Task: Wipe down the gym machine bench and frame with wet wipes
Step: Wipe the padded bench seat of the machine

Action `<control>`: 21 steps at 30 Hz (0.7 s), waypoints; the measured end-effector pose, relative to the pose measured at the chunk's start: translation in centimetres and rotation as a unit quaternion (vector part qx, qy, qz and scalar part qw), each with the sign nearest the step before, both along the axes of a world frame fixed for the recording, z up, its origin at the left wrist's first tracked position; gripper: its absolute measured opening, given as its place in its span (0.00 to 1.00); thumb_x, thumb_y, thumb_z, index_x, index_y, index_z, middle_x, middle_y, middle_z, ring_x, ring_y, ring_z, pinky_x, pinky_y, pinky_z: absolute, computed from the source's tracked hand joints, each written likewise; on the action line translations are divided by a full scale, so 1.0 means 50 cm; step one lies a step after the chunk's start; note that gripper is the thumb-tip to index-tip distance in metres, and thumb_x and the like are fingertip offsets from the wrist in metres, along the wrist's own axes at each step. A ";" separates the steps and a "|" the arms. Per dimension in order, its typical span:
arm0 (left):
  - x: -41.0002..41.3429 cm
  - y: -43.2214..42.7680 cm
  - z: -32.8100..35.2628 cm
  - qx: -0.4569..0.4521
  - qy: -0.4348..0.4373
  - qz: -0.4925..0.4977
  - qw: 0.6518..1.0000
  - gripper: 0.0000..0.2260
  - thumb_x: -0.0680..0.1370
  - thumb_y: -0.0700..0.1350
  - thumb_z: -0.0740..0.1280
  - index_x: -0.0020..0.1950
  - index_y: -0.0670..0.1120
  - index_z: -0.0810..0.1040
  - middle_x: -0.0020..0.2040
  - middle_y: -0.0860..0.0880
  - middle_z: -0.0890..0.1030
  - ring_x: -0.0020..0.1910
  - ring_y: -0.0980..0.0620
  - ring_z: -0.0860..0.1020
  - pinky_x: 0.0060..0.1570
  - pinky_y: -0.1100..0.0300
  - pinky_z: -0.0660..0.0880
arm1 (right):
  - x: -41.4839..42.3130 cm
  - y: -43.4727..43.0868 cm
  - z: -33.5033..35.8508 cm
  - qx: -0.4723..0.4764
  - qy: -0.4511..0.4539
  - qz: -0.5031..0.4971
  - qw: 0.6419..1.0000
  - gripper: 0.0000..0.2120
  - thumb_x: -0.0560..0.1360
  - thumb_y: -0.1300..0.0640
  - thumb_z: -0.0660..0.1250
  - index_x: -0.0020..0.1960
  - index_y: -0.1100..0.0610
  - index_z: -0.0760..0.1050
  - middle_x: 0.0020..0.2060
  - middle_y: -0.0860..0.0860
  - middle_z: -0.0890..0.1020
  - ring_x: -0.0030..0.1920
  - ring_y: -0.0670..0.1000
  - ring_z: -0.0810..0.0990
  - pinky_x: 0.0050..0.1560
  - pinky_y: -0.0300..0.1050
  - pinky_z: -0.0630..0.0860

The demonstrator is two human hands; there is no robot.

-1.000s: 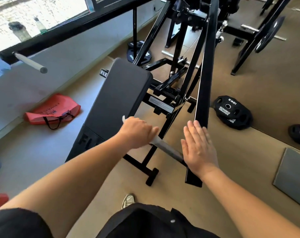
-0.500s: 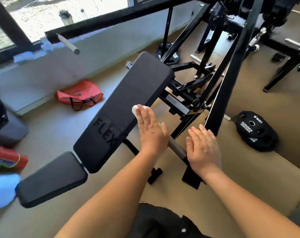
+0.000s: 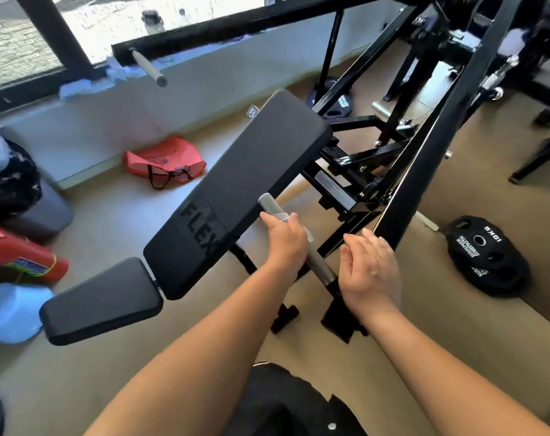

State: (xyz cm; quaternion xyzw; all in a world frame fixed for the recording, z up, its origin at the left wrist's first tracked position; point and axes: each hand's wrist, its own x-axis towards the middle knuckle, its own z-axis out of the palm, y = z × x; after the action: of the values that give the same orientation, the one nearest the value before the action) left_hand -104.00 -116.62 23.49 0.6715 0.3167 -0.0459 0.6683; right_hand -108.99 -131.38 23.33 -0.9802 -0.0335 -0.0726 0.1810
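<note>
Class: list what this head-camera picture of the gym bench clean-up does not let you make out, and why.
- Head view: the wet wipe is mostly covered by the left hand gripping the silver handle; its condition is hidden.
- Head view: whether the right hand touches the black frame beam; the hand's own back hides the palm.
- Head view: print on the orange bag, too small and blurred.

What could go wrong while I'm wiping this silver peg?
Little of the wet wipe shows under the left hand gripping the silver peg; it may bunch and miss spots.
The right hand sits open beside the black frame beam; a slip could knock it.
The weight plate lies on the floor nearby: trip hazard.
</note>
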 end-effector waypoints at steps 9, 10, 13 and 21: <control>-0.126 -0.053 0.042 -0.035 0.004 -0.008 0.999 0.12 0.86 0.53 0.55 0.57 0.49 0.75 0.50 0.47 0.80 0.49 0.48 0.79 0.48 0.53 0.78 | 0.029 0.039 0.066 0.125 0.054 -0.005 0.991 0.19 0.86 0.50 0.53 0.68 0.53 0.77 0.63 0.48 0.82 0.67 0.51 0.77 0.79 0.59 0.56; -0.122 -0.018 0.053 -0.008 -0.011 -0.002 1.000 0.14 0.87 0.52 0.54 0.50 0.48 0.75 0.46 0.48 0.79 0.45 0.50 0.78 0.44 0.56 0.76 | 0.042 0.052 0.079 0.160 0.074 0.017 0.984 0.17 0.86 0.51 0.55 0.69 0.53 0.77 0.63 0.48 0.81 0.66 0.51 0.77 0.78 0.57 0.59; -0.027 0.127 0.076 0.078 -0.034 0.071 0.994 0.16 0.83 0.53 0.55 0.43 0.46 0.73 0.43 0.49 0.78 0.45 0.48 0.77 0.46 0.53 0.76 | 0.094 0.111 0.111 0.226 0.101 0.078 0.966 0.16 0.86 0.53 0.58 0.69 0.56 0.76 0.62 0.49 0.79 0.63 0.44 0.75 0.63 0.32 0.68; 0.185 0.315 0.040 0.069 -0.063 -0.066 0.993 0.19 0.86 0.54 0.52 0.61 0.46 0.78 0.58 0.49 0.81 0.58 0.51 0.78 0.62 0.55 0.74 | 0.324 0.280 0.100 0.219 0.114 0.064 0.967 0.17 0.85 0.50 0.59 0.70 0.53 0.75 0.66 0.47 0.77 0.67 0.47 0.74 0.69 0.48 0.72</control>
State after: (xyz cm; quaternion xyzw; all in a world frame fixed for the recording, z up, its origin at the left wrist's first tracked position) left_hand -94.74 -100.86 25.49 0.7368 0.2315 -0.0257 0.6348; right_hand -92.79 -117.40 28.31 -0.9145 -0.0583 0.0460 0.3977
